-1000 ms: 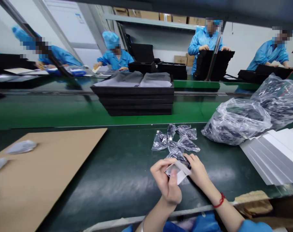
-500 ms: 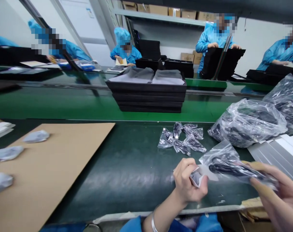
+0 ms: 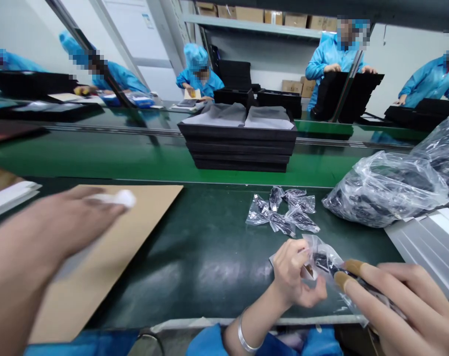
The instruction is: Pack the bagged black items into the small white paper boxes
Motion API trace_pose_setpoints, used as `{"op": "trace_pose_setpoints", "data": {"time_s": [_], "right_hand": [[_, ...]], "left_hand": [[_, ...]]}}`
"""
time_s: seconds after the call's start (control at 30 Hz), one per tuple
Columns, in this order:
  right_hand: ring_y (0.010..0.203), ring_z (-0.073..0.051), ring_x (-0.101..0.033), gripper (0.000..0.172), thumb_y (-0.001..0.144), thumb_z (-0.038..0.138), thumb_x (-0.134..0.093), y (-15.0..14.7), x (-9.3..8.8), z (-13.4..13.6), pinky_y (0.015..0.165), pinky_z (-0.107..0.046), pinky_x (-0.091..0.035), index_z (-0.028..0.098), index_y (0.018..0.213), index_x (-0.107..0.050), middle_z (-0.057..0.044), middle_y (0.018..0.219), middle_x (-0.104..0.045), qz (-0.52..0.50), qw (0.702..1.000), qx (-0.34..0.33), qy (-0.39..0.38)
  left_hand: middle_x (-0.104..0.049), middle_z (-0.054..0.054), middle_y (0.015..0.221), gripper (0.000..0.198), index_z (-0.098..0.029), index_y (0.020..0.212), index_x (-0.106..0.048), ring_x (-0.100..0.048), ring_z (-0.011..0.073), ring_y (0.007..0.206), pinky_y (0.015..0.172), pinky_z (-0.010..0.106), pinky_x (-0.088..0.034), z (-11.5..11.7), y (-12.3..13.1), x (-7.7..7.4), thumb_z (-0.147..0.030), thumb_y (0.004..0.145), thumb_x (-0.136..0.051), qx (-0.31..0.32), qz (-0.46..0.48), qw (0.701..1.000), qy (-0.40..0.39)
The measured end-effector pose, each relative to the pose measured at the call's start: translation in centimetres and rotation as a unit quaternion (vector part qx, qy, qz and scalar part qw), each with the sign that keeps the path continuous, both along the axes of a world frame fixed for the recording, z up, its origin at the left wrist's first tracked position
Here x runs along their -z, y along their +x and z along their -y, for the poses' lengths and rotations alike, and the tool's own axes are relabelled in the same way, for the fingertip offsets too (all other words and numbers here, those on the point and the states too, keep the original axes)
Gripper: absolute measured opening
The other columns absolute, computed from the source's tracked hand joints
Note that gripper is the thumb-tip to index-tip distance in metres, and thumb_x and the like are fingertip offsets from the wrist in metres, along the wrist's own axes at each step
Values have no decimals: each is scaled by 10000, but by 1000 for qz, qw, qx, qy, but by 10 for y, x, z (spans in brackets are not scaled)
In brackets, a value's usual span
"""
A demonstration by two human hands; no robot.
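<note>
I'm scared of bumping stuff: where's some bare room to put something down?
The dark green tabletop between the brown board and small clear bags; also the bright green strip left of the black stack. It's crowded towards the right: left hand, right hand, big clear bag, grey sheets.

The left hand [image 3: 289, 277] pinches a small white paper piece [image 3: 312, 277], and the right hand [image 3: 413, 304], with tan covers [image 3: 354, 267] on two fingertips, grips a transparent bag with black cable [image 3: 323, 261] just beside it. Farther away, several bagged cables [image 3: 301, 219] lie on the dark green table [image 3: 209, 277]. At the near left, a co-worker's hand [image 3: 79, 217], blurred, holds a white object [image 3: 125, 199] over a cardboard sheet [image 3: 154, 202]. A stack of black trays [image 3: 241, 160] stands far.
</note>
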State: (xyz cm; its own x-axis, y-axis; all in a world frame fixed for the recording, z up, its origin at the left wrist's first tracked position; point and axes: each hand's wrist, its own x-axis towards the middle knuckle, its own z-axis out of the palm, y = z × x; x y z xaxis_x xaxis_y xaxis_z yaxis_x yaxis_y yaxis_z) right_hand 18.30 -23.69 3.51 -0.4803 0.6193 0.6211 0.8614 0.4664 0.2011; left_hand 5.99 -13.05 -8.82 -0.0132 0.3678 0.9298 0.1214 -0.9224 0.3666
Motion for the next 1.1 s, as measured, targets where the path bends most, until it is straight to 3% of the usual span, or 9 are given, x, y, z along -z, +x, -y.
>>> {"op": "trace_pose_setpoints", "data": {"time_s": [0.23,0.33,0.43,0.53,0.67,0.8,0.93,1.1], "right_hand": [[881,-203,-486,340,921,30,-374,-9,-17,-15,770,-331,-431,175,1166,-559,-81,1021,-620,-25,986,-27,-161],[864,-176,-481,441,829,-76,-365,-6,-20,-32,759,-312,-421,195,1112,-566,-49,985,-626,-59,979,-50,-187],[808,-171,-464,444,707,-93,-412,-6,-13,-51,710,-317,-378,221,963,-595,-11,869,-635,-36,974,-62,-213],[821,-171,-482,438,683,-79,-452,-11,2,-61,709,-332,-335,230,948,-614,4,896,-681,-23,985,-58,-161],[1071,-211,-518,419,849,-5,-497,-19,24,-56,867,-389,-357,248,1167,-602,-44,1254,-651,-81,996,20,-11],[1174,-243,-496,336,866,47,-603,-24,39,-48,947,-412,-401,233,1145,-582,-87,1221,-630,-135,986,63,71],[1251,-274,-433,271,836,86,-663,-26,42,-49,983,-433,-401,228,1055,-590,-95,1266,-564,-158,983,57,76],[1348,-339,-341,113,846,180,-617,-35,40,-57,1041,-516,-341,211,952,-594,-110,1263,-530,-212,977,22,21]], "left_hand": [[-636,41,868,497,-218,1239,-448,-689,211,706,591,324,-589,-3,-2,5,-305,795,-654,-57,-14,998,-35],[-640,59,928,492,-188,1231,-438,-692,203,746,625,320,-598,-2,-2,10,-309,809,-658,-64,-12,996,-62],[-632,56,952,521,-192,1230,-425,-694,192,769,663,318,-609,-3,-4,13,-337,806,-692,-33,0,997,-75],[-633,58,971,505,-199,1215,-432,-703,194,804,699,324,-618,-6,-7,13,-330,812,-708,-37,0,995,-92],[-635,63,992,472,-193,1201,-446,-709,194,843,708,307,-617,-10,-9,13,-335,830,-702,-66,6,992,-108],[-632,61,974,455,-195,1186,-454,-706,190,839,705,294,-612,-11,-9,15,-356,834,-695,-61,18,993,-104],[-625,61,975,476,-202,1196,-443,-701,189,835,687,292,-607,-11,-10,18,-378,833,-696,-43,25,992,-116],[-631,49,937,465,-212,1191,-440,-696,184,791,642,288,-595,-9,-8,17,-378,843,-699,-34,14,994,-101]]}}
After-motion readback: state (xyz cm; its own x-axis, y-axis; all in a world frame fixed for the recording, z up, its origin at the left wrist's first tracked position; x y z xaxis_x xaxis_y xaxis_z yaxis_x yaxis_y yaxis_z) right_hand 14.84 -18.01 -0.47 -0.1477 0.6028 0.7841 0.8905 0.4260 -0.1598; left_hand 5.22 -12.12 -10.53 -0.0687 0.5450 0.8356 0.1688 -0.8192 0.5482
